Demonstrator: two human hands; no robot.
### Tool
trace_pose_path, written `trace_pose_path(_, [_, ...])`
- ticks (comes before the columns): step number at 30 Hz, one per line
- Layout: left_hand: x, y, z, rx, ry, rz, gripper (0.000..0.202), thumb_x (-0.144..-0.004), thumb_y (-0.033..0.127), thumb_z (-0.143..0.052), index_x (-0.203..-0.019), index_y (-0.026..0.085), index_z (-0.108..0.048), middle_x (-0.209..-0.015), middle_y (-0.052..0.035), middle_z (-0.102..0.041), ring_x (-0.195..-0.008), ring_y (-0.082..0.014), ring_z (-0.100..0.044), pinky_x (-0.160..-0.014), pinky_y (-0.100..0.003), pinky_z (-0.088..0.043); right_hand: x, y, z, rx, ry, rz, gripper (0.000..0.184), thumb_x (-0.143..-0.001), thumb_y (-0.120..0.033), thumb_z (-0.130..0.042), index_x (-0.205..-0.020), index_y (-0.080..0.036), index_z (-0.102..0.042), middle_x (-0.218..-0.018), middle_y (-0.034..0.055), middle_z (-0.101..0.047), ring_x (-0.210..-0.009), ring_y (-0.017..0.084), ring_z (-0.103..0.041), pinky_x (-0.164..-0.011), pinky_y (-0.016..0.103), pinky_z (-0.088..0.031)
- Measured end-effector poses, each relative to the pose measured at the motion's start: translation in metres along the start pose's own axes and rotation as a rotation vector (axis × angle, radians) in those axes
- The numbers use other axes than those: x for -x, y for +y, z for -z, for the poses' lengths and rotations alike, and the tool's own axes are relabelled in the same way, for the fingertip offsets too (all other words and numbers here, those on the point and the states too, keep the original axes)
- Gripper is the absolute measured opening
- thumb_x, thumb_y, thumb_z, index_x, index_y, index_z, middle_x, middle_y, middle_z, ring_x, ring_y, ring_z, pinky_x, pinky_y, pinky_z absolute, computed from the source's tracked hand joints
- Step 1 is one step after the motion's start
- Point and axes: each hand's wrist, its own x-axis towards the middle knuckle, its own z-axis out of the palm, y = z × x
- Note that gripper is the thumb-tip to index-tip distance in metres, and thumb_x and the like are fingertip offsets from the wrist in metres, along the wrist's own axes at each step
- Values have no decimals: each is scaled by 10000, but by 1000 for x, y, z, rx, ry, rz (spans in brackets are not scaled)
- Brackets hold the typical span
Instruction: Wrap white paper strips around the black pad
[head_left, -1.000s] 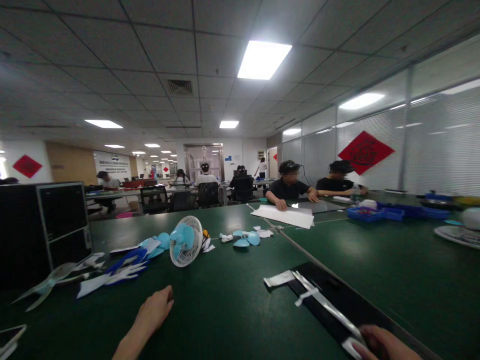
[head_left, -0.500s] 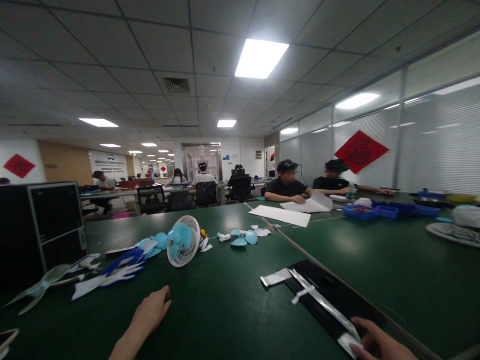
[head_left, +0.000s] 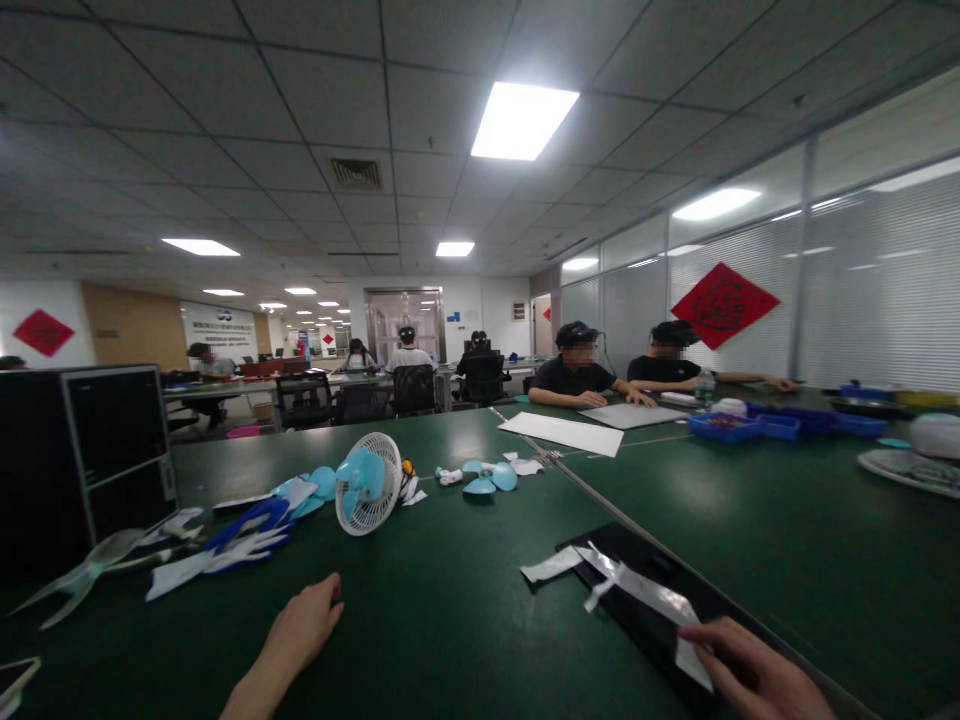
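Note:
On the green table (head_left: 442,600), my left hand (head_left: 300,630) rests with its fingers curled in and nothing visible in them. At the lower right, my right hand (head_left: 757,665) pinches the near end of a shiny strip of silver tape (head_left: 660,595). Under the tape lies a flat black panel (head_left: 637,545). Another silvery piece of tape (head_left: 551,565) sticks out past the panel's left edge, and a short piece crosses the long strip. The underside of my right fingers is hidden.
Beyond my hands stand a fan head (head_left: 367,485), blue fan blades (head_left: 487,477) and work gloves (head_left: 232,545). A black computer case (head_left: 82,460) is at left. Two people sit across the table near a white board (head_left: 562,433) and blue trays (head_left: 724,427).
My right hand has shifted slightly left and up, and the near part of the tape strip has turned and lifted with it. My left hand stays put. A person opposite has laid a sheet flat.

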Motion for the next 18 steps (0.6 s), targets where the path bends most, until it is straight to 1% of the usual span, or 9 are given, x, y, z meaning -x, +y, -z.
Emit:
trace_pose_path(3, [-1,0,-1,-37,42,-6,186,-857,277,-447,-999,226,-556,-1065,-66,-663,-941,-212,-642,-743,-301,-490,-4,-18,1,2,60,80,360,-696,-530,-547,-788,-243,-743,-834,72,-725,-773,248,-674,-664,299,-541])
trace_pose_path(8, [-4,-4,-3,5,6,-9,205,-855,294,-459,-1023,233,-558,-1093,-62,-657,-969,-211,-636,-757,-299,-492,-17,-40,2,17,128,168,345,-727,-507,-544,-820,-235,-735,-843,71,-718,-749,232,-662,-626,286,-523])
trace_pose_path(12, [-4,-4,-2,2,20,-9,192,-855,284,-453,-1002,228,-562,-1070,-65,-660,-940,-205,-639,-751,-301,-492,-32,-56,4,33,163,206,350,-763,-485,-516,-867,-221,-720,-873,70,-701,-752,220,-651,-640,289,-508])
trace_pose_path(15, [-2,-3,-2,12,11,-8,197,-854,285,-451,-1009,231,-560,-1081,-64,-657,-947,-202,-635,-751,-298,-492,-51,-67,5,58,173,243,347,-796,-441,-479,-912,-203,-704,-919,77,-689,-778,217,-640,-673,297,-498])
trace_pose_path(18, [-1,-1,-1,11,2,-10,196,-850,277,-457,-1011,231,-559,-1089,-64,-656,-954,-198,-634,-759,-296,-491,-82,-69,0,137,204,294,324,-827,-357,-440,-953,-185,-684,-954,86,-674,-800,211,-631,-717,299,-484])
